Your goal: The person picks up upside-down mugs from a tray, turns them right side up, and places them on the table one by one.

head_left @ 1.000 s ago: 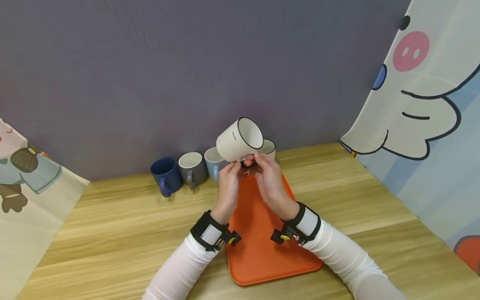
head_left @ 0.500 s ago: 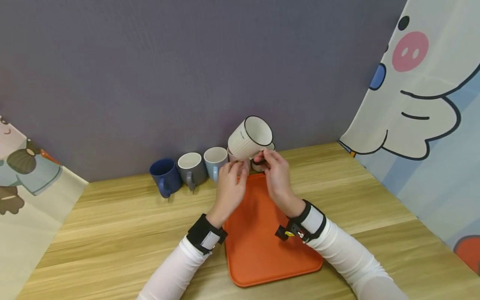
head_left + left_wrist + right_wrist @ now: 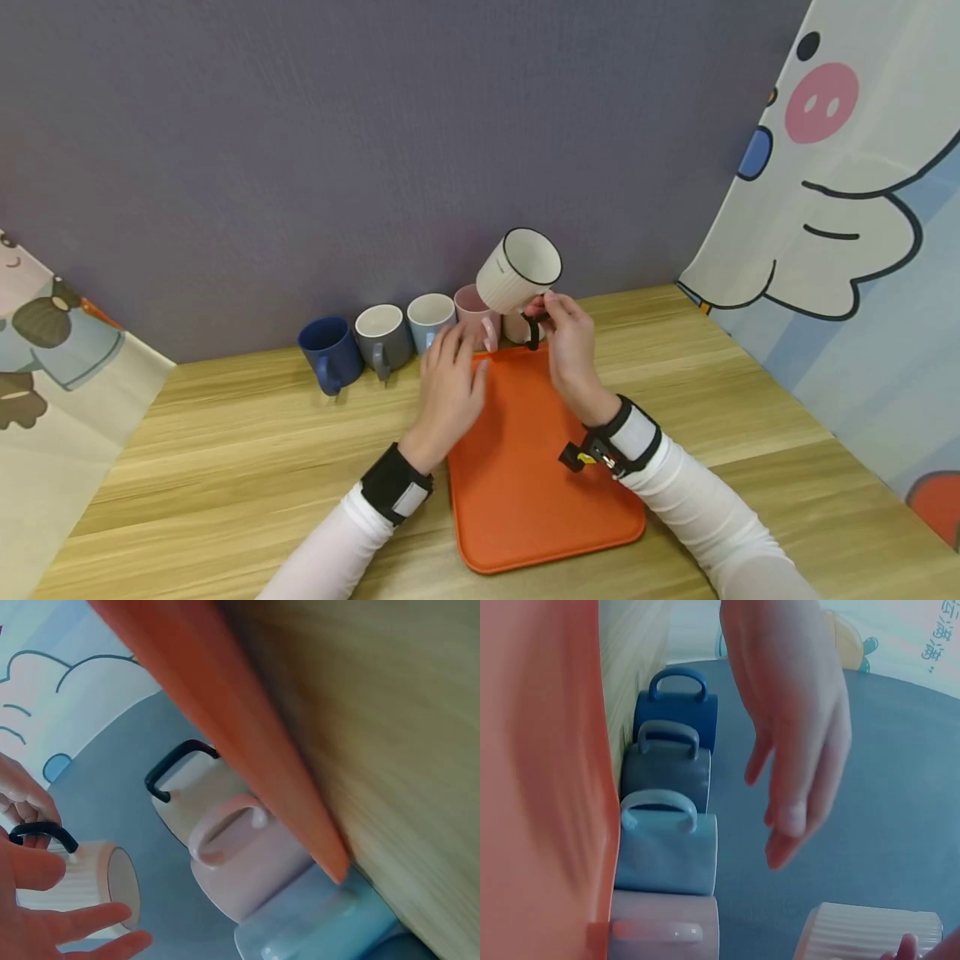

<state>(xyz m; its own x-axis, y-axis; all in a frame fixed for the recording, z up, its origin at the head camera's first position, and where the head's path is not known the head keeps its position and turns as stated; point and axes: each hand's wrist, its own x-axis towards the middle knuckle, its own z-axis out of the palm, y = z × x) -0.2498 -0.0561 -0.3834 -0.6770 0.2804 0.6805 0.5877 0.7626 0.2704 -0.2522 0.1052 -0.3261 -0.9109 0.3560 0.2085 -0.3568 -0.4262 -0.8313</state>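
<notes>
My right hand [image 3: 576, 350] pinches the black handle of a white ribbed mug [image 3: 510, 279] with a black rim. Raised above the row of mugs, this mug tilts with its mouth toward the upper right in the head view. My left hand [image 3: 450, 392] holds nothing; its fingers are extended over the left edge of the orange tray [image 3: 547, 500]. Just beyond those fingers stand a pink mug [image 3: 468, 304] and a light blue mug [image 3: 431, 310]. Behind the raised mug, partly hidden, is another white mug [image 3: 199, 787] with a black handle.
Left of the light blue mug stand a grey mug [image 3: 384, 333] and a dark blue mug [image 3: 330, 350], handles facing me. A grey wall [image 3: 375, 150] rises right behind the row. The wooden table [image 3: 247, 483] extends on both sides of the tray.
My left hand has let go of the white mug and drawn back to the left. My right hand has carried the mug a little to the right, uncovering the pink mug.
</notes>
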